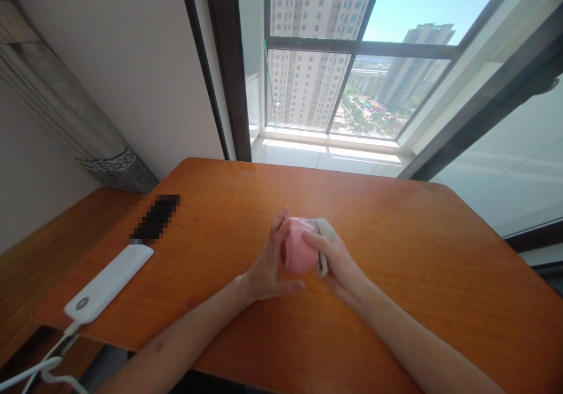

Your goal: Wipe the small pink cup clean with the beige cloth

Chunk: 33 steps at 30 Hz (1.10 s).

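A small pink object (301,246), rounded and cup-like but too blurred to name surely, is held above the middle of the wooden table. My right hand (341,260) grips its right side, thumb pressed on the pink surface, together with a bunched grey cloth (324,230). Against or close beside the left side of the pink object is my left hand (266,265), its fingers stretched upward and its thumb pointing right, apart from the object. Whether the left fingertips touch it is hard to tell.
On the left of the table (417,235) lies a white power strip (109,282) with a white cable (53,359) running off the near edge. A pixelated dark object (156,218) lies just beyond it. A large window (352,48) stands behind the table, a curtain (79,95) at left.
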Tool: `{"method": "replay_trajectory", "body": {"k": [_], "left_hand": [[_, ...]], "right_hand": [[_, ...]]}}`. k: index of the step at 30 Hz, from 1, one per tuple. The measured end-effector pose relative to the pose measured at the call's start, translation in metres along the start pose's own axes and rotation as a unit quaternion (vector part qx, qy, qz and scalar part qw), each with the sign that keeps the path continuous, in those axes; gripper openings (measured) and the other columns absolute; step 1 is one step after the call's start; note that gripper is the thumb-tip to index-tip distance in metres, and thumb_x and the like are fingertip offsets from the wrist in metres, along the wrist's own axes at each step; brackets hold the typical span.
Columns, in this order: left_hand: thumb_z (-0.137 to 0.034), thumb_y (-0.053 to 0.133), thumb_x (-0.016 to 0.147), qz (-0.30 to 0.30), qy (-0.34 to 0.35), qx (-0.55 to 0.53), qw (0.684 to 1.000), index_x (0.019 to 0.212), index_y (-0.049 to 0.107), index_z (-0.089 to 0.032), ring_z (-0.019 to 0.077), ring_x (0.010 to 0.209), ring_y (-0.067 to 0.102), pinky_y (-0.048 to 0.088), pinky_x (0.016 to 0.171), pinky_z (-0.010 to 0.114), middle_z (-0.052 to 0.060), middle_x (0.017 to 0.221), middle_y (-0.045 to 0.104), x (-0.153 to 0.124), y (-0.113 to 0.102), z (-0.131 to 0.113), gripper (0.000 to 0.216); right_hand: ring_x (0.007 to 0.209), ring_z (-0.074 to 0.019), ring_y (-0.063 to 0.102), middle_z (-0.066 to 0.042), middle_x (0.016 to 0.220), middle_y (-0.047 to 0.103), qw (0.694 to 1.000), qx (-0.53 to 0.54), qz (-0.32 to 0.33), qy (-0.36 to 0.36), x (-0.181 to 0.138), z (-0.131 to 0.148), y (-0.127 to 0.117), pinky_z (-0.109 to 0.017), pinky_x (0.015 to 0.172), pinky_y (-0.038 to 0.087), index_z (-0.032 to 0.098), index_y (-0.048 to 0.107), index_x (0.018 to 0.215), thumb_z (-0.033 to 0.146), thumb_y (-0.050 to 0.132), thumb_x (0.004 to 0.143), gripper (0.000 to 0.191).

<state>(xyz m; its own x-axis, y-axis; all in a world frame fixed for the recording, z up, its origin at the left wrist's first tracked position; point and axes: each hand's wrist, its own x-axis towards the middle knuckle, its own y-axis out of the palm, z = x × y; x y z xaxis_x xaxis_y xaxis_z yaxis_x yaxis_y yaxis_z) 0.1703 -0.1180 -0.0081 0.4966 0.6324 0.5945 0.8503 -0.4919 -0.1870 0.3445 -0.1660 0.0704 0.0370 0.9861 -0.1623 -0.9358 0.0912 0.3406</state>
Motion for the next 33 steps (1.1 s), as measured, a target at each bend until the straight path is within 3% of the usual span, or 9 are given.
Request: {"method": "replay_trajectory", "body": {"k": [3, 7, 14, 17, 22, 24, 26, 29, 33], "left_hand": [[-0.062, 0.094, 0.069, 0.012, 0.121, 0.159, 0.98, 0.173, 0.011, -0.043, 0.0503, 0.164, 0.019, 0.025, 0.129, 0.07, 0.015, 0.181, 0.01, 0.003, -0.007, 0.007, 0.134], [-0.054, 0.087, 0.071, 0.035, 0.219, 0.23, 0.948, 0.161, 0.04, -0.045, 0.0464, 0.148, 0.045, 0.035, 0.122, 0.07, 0.012, 0.171, 0.035, 0.01, -0.016, 0.004, 0.102], [-0.051, 0.069, 0.092, -0.074, 0.077, -0.012, 0.994, 0.148, 0.053, -0.032, 0.0366, 0.14, 0.049, 0.04, 0.119, 0.058, 0.014, 0.15, 0.05, 0.005, -0.003, -0.008, 0.062], [-0.055, 0.058, 0.099, -0.094, -0.104, -0.247, 0.959, 0.138, 0.058, -0.026, 0.0319, 0.126, 0.062, 0.047, 0.112, 0.05, 0.013, 0.137, 0.062, 0.007, 0.002, -0.015, 0.049], [-0.056, 0.06, 0.091, -0.047, -0.316, -0.445, 0.837, 0.122, 0.068, -0.014, 0.0304, 0.099, 0.074, 0.055, 0.097, 0.043, 0.016, 0.11, 0.077, 0.017, -0.002, -0.018, 0.053], [-0.056, 0.061, 0.091, -0.047, -0.345, -0.453, 0.82, 0.12, 0.071, -0.012, 0.0301, 0.096, 0.075, 0.055, 0.095, 0.042, 0.017, 0.109, 0.079, 0.02, -0.004, -0.018, 0.053], [-0.062, 0.058, 0.095, -0.069, -0.36, -0.451, 0.813, 0.125, 0.07, -0.013, 0.0303, 0.098, 0.076, 0.056, 0.096, 0.043, 0.018, 0.113, 0.079, 0.023, -0.005, -0.018, 0.058], [-0.078, 0.048, 0.098, -0.095, -0.342, -0.429, 0.831, 0.145, 0.062, -0.018, 0.034, 0.12, 0.071, 0.051, 0.109, 0.048, 0.018, 0.139, 0.072, 0.023, -0.006, -0.018, 0.077], [-0.081, 0.055, 0.095, -0.099, -0.157, -0.214, 0.959, 0.166, 0.038, -0.034, 0.0383, 0.157, 0.042, 0.033, 0.129, 0.056, 0.012, 0.177, 0.033, 0.013, -0.007, -0.01, 0.086]], "right_hand": [[0.069, -0.0134, 0.06, 0.001, 0.082, 0.072, 0.988, 0.117, -0.005, 0.101, 0.003, -0.002, 0.001, -0.022, 0.061, 0.051, 0.02, 0.075, 0.094, 0.049, 0.094, 0.075, 0.04], [0.082, -0.0181, 0.067, -0.003, 0.095, 0.076, 0.981, 0.13, 0.027, 0.142, 0.002, -0.012, 0.003, -0.027, 0.07, 0.056, 0.021, 0.077, 0.103, 0.052, 0.091, 0.078, 0.043], [0.065, -0.014, 0.054, 0.001, 0.076, 0.064, 0.972, -0.195, 0.072, -0.111, -0.009, -0.017, 0.003, -0.026, 0.058, 0.044, 0.02, 0.071, 0.091, 0.064, 0.075, 0.092, 0.044], [0.059, -0.0126, 0.048, 0.003, 0.068, 0.059, 0.868, -0.38, 0.139, -0.288, -0.009, -0.022, -0.002, -0.027, 0.056, 0.039, 0.021, 0.063, 0.077, 0.061, 0.077, 0.092, 0.045], [0.067, -0.0179, 0.062, -0.004, 0.078, 0.071, 0.595, -0.601, 0.215, -0.488, -0.003, -0.038, -0.012, -0.031, 0.061, 0.047, 0.02, 0.068, 0.086, 0.044, 0.07, 0.103, 0.03], [0.071, -0.0186, 0.065, -0.006, 0.082, 0.073, 0.56, -0.632, 0.223, -0.487, -0.002, -0.041, -0.014, -0.03, 0.062, 0.048, 0.019, 0.069, 0.091, 0.029, 0.067, 0.104, 0.017], [0.07, -0.0173, 0.065, -0.005, 0.083, 0.074, 0.593, -0.622, 0.215, -0.464, -0.003, -0.04, -0.014, -0.028, 0.06, 0.047, 0.019, 0.069, 0.091, 0.022, 0.065, 0.102, 0.011], [0.063, -0.0143, 0.059, -0.001, 0.076, 0.071, 0.76, -0.517, 0.158, -0.361, -0.004, -0.029, -0.009, -0.026, 0.058, 0.045, 0.021, 0.068, 0.086, 0.031, 0.072, 0.097, 0.015], [0.064, -0.013, 0.058, 0.002, 0.075, 0.068, 0.967, -0.232, 0.054, -0.09, -0.002, -0.009, -0.001, -0.024, 0.059, 0.047, 0.021, 0.07, 0.087, 0.046, 0.086, 0.085, 0.031]]}}
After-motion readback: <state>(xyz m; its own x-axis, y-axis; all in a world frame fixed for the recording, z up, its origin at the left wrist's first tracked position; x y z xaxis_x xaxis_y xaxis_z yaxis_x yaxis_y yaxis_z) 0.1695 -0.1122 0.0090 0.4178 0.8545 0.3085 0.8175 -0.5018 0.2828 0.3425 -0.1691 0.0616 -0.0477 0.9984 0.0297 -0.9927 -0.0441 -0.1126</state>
